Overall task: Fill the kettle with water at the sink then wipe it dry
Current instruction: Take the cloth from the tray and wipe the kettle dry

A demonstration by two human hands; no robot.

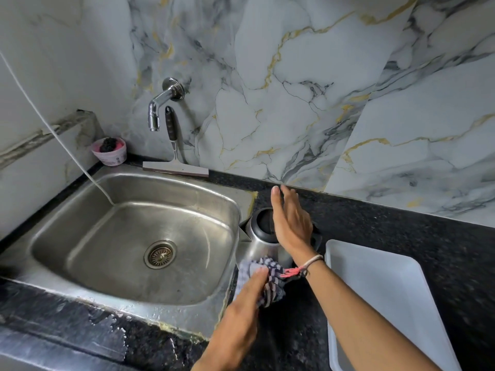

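Note:
A steel kettle [261, 243] with a black lid stands on the dark counter just right of the sink [134, 236]. My left hand [249, 298] grips a blue-and-white checked cloth [267, 274] and presses it against the kettle's near side. My right hand [290, 218] hovers over the kettle's lid and handle with fingers straight and apart, holding nothing. It hides most of the handle. The wall tap [155, 113] above the sink runs no water.
A white plastic tray [388, 290] lies on the counter right of the kettle. A squeegee [174, 156] leans on the marble wall behind the sink. A pink tub with a scrubber [109, 151] sits in the back-left corner. A white cord [53, 129] hangs into the basin.

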